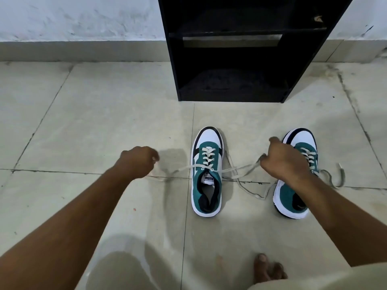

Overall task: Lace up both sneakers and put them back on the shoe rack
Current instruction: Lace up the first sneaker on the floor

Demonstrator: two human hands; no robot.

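- The left hand [138, 161] is curled into a fist, knuckles up, gripping one end of the lace [184, 168], which runs taut from the fist to the top eyelets of the left sneaker [207, 172].
- The right hand [285, 159] is also clenched, back of the hand toward the camera, pinching the other end of the same lace, which stretches from the eyelets across to it.
- Both forearms reach forward and spread apart, with the left sneaker between the two hands (the lace forms a nearly straight line across it).
- The left sneaker stands on the tiled floor [83, 122], toe pointing at the shoe rack [234, 49], laced up its teal tongue area.
- The right sneaker [297, 178] sits just beside the right hand, partly hidden by the wrist; its loose lace ends [335, 176] trail on the floor.
- The black shoe rack stands against the wall beyond both sneakers, well apart from them.
- A bare foot [268, 268] shows at the bottom edge.
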